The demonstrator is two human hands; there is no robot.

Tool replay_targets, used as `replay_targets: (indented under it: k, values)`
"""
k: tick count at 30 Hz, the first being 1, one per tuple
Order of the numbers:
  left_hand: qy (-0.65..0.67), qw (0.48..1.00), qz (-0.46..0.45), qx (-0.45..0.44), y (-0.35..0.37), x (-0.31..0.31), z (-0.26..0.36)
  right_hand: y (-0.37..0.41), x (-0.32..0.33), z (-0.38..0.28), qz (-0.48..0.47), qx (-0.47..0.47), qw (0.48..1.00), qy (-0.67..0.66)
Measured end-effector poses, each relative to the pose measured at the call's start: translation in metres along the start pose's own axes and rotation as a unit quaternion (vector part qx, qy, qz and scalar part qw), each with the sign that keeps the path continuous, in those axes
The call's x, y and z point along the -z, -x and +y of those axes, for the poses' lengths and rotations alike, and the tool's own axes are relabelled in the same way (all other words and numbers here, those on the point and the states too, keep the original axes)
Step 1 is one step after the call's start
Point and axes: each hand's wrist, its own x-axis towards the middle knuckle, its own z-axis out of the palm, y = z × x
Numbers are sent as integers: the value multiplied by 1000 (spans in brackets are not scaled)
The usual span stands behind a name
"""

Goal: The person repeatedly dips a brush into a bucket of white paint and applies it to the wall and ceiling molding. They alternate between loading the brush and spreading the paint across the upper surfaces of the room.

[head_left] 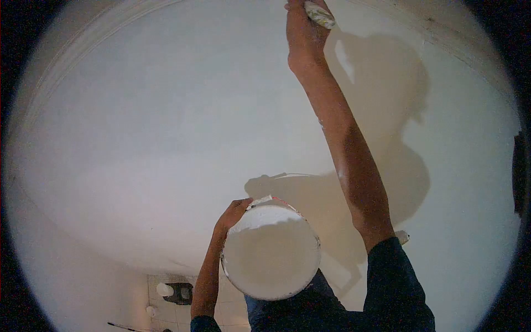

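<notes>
My left hand (239,210) is closed on the rim and handle of a round bucket (271,254) holding white paint or plaster. The bucket is in front of my body at the lower middle. My right arm stretches up to the top edge against a pale wall (166,122). There my right hand (307,16) is closed around a whitish, smeared handle (319,15). The tool's far end is cut off by the frame.
A ceiling edge curves along the top. Dark and white items (180,292) lie on the tiled floor (224,312) at the lower left. A dark object (519,174) is at the right edge, and a small pale object (402,237) shows behind my right sleeve.
</notes>
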Motion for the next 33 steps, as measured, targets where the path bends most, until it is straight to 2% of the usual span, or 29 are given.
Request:
replay_targets:
  k: [2, 4, 5, 7, 8, 9, 10, 11, 13, 15, 17, 19, 23, 25, 28, 29, 31, 33]
  values:
    - [-12, 1000, 0, -7, 6, -1, 2, 4, 0, -1, -5, 109, 994, 17]
    - [-122, 992, 11, -33, 14, -1, 10, 10, 5, 6, -13, 94, 995, 30]
    - [-121, 992, 9, -31, 18, 2, 23, 12, 6, 14, -24, 81, 996, 38]
    - [-46, 996, -72, 39, 24, 6, 45, 13, 13, 62, -50, 102, 993, -9]
    - [-44, 995, -72, 42, 20, 4, 37, 21, 18, 78, -49, 102, 993, -41]
    - [-14, 998, -32, 47, 12, 2, 23, 30, 25, 93, -47, 103, 991, -73]
    - [15, 999, 8, 50, 7, -1, 14, 43, 35, 107, -44, 102, 993, -45]
    - [15, 999, 6, 50, 6, -2, 10, 59, 46, 116, -40, 102, 994, -17]
    - [-29, 999, 21, -6, 7, -2, 3, 97, 66, 111, -43, -58, 997, 25]
    - [-34, 999, 10, 11, 3, 0, 3, 125, 87, 138, -53, 18, 998, -9]
    - [-40, 999, -2, 31, 3, 1, 4, 157, 110, 160, -56, -13, 998, 24]
    - [-153, 987, -17, -38, 11, 2, 7, 187, 128, 174, -63, -34, 995, 63]
    - [-166, 986, -22, 5, 7, 3, -3, 233, 157, 193, -50, -72, 995, 49]
    - [-201, 979, -33, 10, 10, 4, 5, 251, 174, 196, -70, -112, 984, 123]
    - [-182, 982, -38, 35, 9, 5, 11, 273, 195, 210, -83, -150, 979, 108]
    - [-184, 982, -37, 33, 11, 6, 13, 280, 201, 214, -82, -147, 980, 106]
    - [-250, 967, -32, -35, 17, 5, 16, 295, 214, 227, -88, -116, 984, 106]
    - [-263, 964, -32, -15, 13, 3, 17, 311, 228, 236, -91, -127, 982, 104]
